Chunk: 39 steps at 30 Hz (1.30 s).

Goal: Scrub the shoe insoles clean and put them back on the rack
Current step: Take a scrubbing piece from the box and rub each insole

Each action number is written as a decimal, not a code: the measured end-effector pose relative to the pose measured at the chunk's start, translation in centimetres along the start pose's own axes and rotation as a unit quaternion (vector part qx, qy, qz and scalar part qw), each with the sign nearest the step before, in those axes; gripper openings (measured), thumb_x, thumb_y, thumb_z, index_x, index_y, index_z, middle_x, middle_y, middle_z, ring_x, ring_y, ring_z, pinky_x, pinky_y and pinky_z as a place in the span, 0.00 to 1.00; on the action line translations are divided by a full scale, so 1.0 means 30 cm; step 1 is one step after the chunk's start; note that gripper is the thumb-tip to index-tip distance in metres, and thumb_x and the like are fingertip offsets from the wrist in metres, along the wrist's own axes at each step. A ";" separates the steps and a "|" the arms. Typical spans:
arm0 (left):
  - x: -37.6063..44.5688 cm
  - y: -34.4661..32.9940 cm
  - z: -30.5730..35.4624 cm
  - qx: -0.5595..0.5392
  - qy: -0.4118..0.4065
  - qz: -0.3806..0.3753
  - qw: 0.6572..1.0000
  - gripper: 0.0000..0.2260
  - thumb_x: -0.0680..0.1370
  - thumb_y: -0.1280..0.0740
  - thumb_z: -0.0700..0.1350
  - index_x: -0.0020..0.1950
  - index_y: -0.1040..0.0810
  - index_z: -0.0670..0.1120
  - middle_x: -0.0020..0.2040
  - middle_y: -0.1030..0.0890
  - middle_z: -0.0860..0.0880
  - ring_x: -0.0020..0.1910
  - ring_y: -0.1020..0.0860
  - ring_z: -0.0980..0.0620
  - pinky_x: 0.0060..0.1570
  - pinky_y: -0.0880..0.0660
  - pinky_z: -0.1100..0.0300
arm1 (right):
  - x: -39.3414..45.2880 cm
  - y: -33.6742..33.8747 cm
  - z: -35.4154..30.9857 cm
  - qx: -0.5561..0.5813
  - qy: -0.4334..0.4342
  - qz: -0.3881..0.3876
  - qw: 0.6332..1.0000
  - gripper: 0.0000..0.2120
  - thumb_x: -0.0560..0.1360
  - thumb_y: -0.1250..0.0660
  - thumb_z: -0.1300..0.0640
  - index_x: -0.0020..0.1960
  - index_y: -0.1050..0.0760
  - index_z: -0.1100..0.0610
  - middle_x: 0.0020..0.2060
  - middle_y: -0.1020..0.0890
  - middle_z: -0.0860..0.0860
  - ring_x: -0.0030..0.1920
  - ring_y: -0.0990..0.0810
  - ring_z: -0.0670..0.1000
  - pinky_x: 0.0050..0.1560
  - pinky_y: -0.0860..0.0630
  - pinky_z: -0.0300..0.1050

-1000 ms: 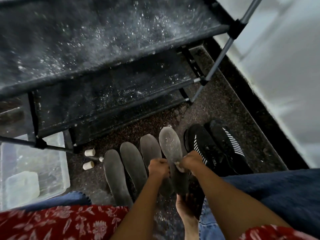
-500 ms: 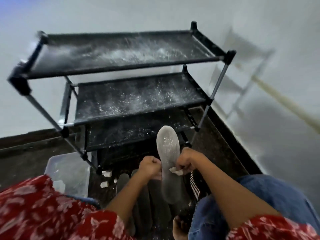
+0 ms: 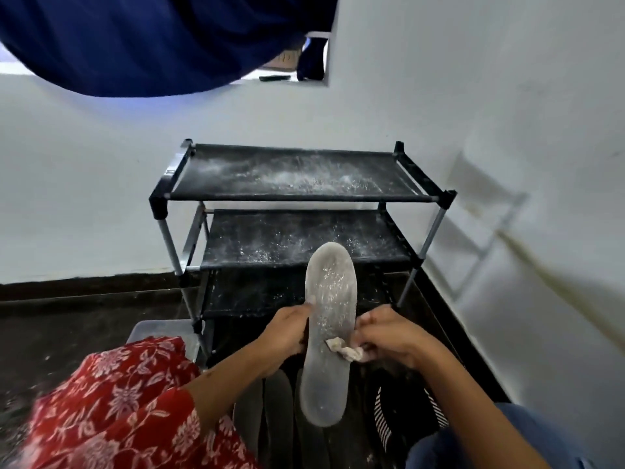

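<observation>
A grey insole (image 3: 327, 333), speckled with white powder, is held upright in front of the rack. My left hand (image 3: 285, 331) grips its left edge at mid-length. My right hand (image 3: 389, 336) pinches a crumpled white cloth (image 3: 345, 350) against the insole's right edge. Other grey insoles (image 3: 270, 414) lie on the floor below, partly hidden by my arms. The black three-tier shoe rack (image 3: 291, 194) stands against the white wall, its fabric shelves dusted with white powder.
A black sneaker with white stripes (image 3: 402, 414) lies on the dark floor at the right. A clear plastic box (image 3: 159, 330) sits left of the rack, mostly behind my red floral sleeve. A dark blue cloth (image 3: 152, 42) hangs overhead.
The view has tilted up from the floor to the whole rack and wall. The insole has been lifted off the floor and stays held upright between both hands.
</observation>
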<state>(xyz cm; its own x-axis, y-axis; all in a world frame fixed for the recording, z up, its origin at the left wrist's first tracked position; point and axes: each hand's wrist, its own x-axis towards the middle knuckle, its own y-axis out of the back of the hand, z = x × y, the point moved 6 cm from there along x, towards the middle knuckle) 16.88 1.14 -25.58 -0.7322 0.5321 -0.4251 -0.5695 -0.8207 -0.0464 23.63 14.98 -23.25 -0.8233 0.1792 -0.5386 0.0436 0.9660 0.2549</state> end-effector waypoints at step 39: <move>0.140 -0.201 0.010 -0.283 0.085 -0.218 0.930 0.33 0.79 0.52 0.64 0.58 0.20 0.40 0.51 0.18 0.37 0.44 0.19 0.38 0.58 0.32 0.34 | -0.011 0.179 -0.170 -0.207 0.358 0.350 0.840 0.08 0.73 0.32 0.66 0.51 0.19 0.60 0.41 0.23 0.49 0.38 0.23 0.43 0.43 0.32 0.22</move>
<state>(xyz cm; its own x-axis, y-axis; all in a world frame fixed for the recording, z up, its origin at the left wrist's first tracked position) 17.14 8.39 -26.81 -0.3818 0.8386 -0.3886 -0.4753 -0.5387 -0.6956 21.25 19.15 -17.61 -0.8136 0.3758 0.4437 0.5810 0.4959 0.6454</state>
